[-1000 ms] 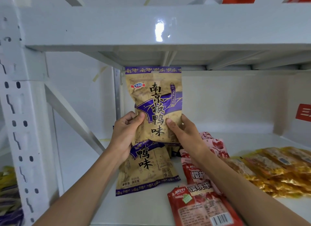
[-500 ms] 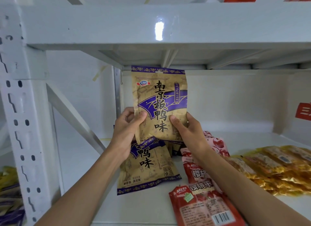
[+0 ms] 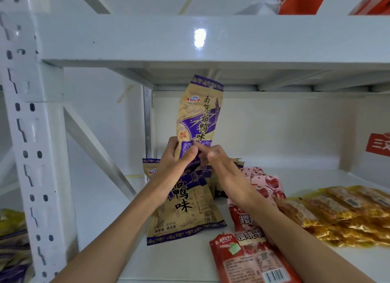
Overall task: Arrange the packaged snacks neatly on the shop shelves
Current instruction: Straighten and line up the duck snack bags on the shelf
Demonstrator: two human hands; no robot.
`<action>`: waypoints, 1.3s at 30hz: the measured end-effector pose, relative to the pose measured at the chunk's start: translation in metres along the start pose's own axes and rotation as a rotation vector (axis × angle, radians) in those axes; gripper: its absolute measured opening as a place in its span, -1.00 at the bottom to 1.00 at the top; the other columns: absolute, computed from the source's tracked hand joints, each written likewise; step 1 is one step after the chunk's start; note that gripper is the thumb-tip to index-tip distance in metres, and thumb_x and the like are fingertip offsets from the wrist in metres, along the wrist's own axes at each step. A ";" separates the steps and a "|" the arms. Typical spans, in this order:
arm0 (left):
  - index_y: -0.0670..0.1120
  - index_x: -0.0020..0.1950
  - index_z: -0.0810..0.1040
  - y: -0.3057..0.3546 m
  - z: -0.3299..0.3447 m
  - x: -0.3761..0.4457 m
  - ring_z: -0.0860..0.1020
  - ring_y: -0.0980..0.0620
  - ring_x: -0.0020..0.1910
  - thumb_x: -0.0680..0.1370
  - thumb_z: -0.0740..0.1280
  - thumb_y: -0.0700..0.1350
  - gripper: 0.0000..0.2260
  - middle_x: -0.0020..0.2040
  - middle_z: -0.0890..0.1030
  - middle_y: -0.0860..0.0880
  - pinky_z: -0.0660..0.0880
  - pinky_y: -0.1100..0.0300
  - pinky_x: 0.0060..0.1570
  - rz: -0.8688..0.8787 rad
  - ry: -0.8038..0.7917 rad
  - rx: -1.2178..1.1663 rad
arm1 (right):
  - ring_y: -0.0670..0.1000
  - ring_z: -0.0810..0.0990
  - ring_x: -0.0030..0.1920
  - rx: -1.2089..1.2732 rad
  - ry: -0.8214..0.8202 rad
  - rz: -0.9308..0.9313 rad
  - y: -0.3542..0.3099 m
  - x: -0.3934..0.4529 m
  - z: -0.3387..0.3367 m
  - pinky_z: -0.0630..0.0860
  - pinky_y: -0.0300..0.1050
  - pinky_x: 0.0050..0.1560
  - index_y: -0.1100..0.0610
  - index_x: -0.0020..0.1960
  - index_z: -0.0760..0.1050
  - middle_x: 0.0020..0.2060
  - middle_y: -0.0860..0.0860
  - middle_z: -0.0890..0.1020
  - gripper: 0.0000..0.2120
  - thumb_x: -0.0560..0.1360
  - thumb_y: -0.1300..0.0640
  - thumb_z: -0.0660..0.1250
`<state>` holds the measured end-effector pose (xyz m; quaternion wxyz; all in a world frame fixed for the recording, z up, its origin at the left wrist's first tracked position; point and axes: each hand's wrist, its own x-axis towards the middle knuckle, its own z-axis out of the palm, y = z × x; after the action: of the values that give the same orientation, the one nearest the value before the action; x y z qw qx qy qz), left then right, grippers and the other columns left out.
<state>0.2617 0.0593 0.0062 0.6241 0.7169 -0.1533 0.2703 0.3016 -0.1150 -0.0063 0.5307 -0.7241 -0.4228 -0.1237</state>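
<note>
A white shelf (image 3: 173, 259) is seen, bearing loose snack packs. At centre, one tan-and-purple pack (image 3: 199, 116) is held upright, turned edge-on and creased, its top just under the upper shelf beam (image 3: 211, 38). Its lower end is gripped by the left hand (image 3: 175, 162), thumb curled across the front. The right hand (image 3: 221, 168) is noted at 3 o'clock of that grip, fingers extended, fingertips touching the pack. A matching flat pack (image 3: 185, 211) lies at 6 o'clock. Red packs (image 3: 249, 259) lie at 5 o'clock, yellow packs (image 3: 341, 215) at 4 o'clock.
</note>
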 end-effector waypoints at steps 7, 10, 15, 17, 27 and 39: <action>0.08 0.25 0.55 0.002 -0.005 0.005 0.74 -0.12 0.05 0.64 0.29 0.23 -0.70 0.08 0.76 -0.03 0.59 -0.23 0.27 -0.244 0.158 -0.296 | -0.05 0.64 0.16 0.130 0.169 0.023 0.002 0.005 0.001 0.72 0.01 0.02 -0.03 0.33 0.38 0.02 0.08 0.57 -0.70 0.64 0.07 0.34; 0.06 0.28 0.53 0.001 -0.006 0.004 0.74 -0.10 0.08 0.61 0.33 0.24 -0.65 0.09 0.75 -0.02 0.58 -0.20 0.29 -0.295 0.167 -0.338 | -0.15 0.66 0.01 0.144 0.297 0.090 0.000 0.007 -0.002 0.66 -0.21 -0.16 -0.01 0.34 0.33 -0.08 0.05 0.56 -0.62 0.61 0.03 0.40; 0.01 0.40 0.51 0.000 -0.010 0.004 0.72 -0.14 0.12 0.60 0.33 0.26 -0.52 0.17 0.73 -0.08 0.58 -0.19 0.27 -0.321 0.155 -0.391 | -0.22 0.68 0.04 0.194 0.311 0.173 -0.004 0.006 -0.001 0.65 -0.24 -0.18 0.03 0.36 0.39 0.00 -0.02 0.60 -0.52 0.53 -0.12 0.42; 0.01 0.39 0.52 -0.002 -0.012 0.005 0.71 -0.16 0.15 0.59 0.34 0.27 -0.51 0.18 0.73 -0.09 0.56 -0.21 0.29 -0.326 0.158 -0.410 | -0.11 0.69 0.15 0.202 0.290 0.180 -0.005 0.006 0.000 0.65 -0.24 -0.18 0.06 0.29 0.44 0.15 -0.02 0.63 -0.57 0.53 -0.14 0.42; 0.03 0.33 0.56 0.001 -0.012 0.006 0.73 -0.09 0.10 0.61 0.31 0.25 -0.59 0.14 0.74 -0.05 0.61 -0.05 0.16 -0.321 0.164 -0.419 | -0.03 0.74 0.13 0.316 0.233 0.230 -0.002 0.009 -0.001 0.72 -0.08 -0.08 0.09 0.21 0.44 0.17 0.02 0.71 -0.61 0.51 -0.09 0.44; 0.05 0.34 0.55 0.001 -0.018 0.007 0.72 -0.09 0.14 0.62 0.28 0.29 -0.58 0.16 0.74 -0.04 0.58 -0.13 0.26 -0.343 0.189 -0.444 | -0.11 0.47 -0.38 -0.406 0.117 -0.146 -0.068 -0.065 -0.024 0.43 -0.14 -0.37 -0.07 -0.10 0.43 -0.36 -0.13 0.52 -0.76 0.68 -0.15 0.22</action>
<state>0.2630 0.0775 0.0127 0.8136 0.5501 -0.0266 0.1864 0.2176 -0.1615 0.0080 0.3874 -0.7750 -0.4091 -0.2862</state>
